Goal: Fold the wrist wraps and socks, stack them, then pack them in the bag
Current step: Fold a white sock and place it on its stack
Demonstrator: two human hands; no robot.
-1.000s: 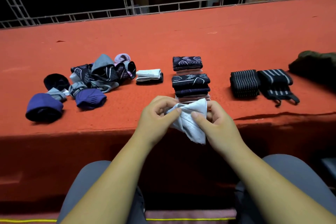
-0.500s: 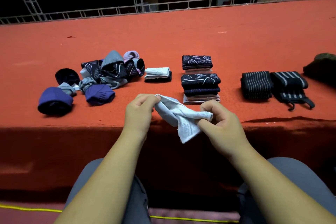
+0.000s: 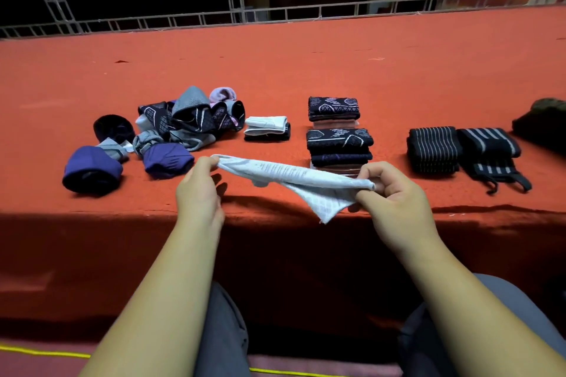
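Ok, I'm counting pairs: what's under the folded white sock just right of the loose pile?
Under the folded white sock lies a dark folded piece, showing along its near edge and right end. How many layers it has is covered.

Overhead light brightens the top of the red platform evenly; its front face and the background are dim. Soft shadows lie along the front edge. Wide-angle distortion bows the far edge.
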